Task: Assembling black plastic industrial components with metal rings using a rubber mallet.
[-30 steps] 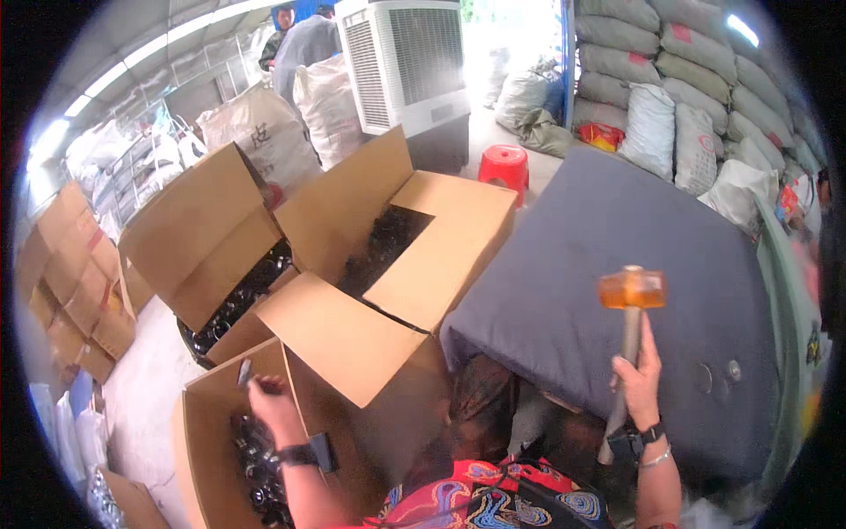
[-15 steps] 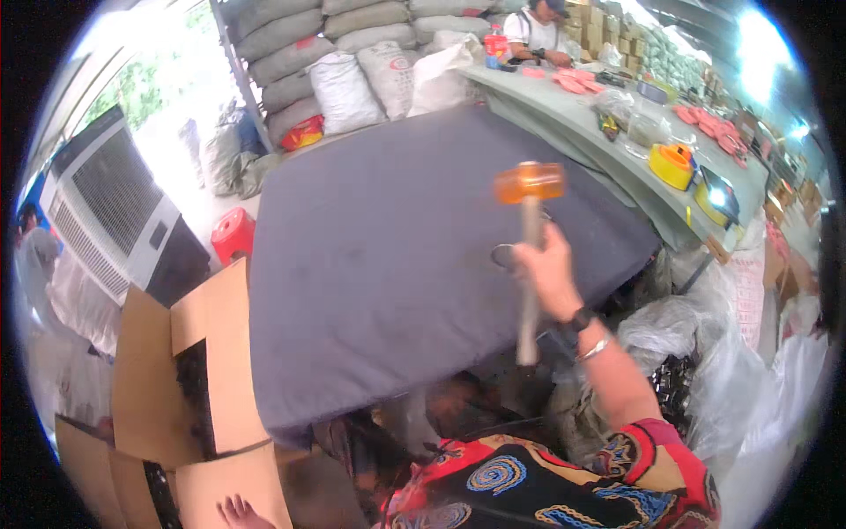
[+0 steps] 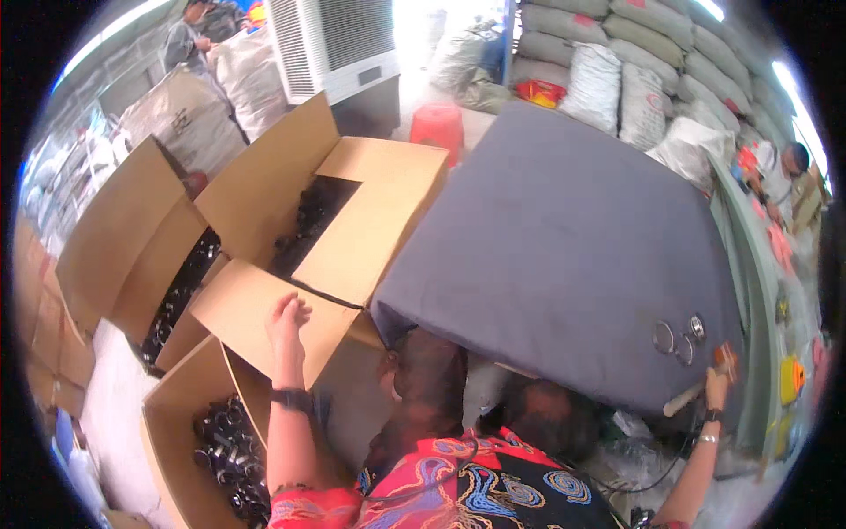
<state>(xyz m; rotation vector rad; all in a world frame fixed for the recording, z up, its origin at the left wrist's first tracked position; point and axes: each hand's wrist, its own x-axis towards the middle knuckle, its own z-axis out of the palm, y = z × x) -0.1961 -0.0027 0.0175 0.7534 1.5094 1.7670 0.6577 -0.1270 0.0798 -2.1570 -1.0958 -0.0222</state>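
My right hand (image 3: 717, 390) grips a mallet at the right edge of the grey cloth-covered table (image 3: 555, 238). The mallet has an orange head (image 3: 725, 359) and a pale handle (image 3: 684, 401), lying low over the cloth. Beside it, several round metal rings (image 3: 663, 337) rest on the cloth. My left hand (image 3: 289, 316) is raised over a cardboard flap (image 3: 269, 304), fingers loosely bent, with nothing visible in them. Below that hand, an open carton (image 3: 181, 423) holds many black and shiny ring-shaped pieces (image 3: 231, 450).
Two more open cartons (image 3: 264, 189) (image 3: 123, 256) with dark pieces stand left of the table. Behind are a red stool (image 3: 438, 128), an air cooler (image 3: 339, 48) and stacked sacks (image 3: 652, 35). A green-topped bench (image 3: 749, 300) runs along the right; people are at far left and right.
The view has swung left. My right hand has lowered the mallet from above the cloth to the table's right edge. My left hand has come up over the carton flap.
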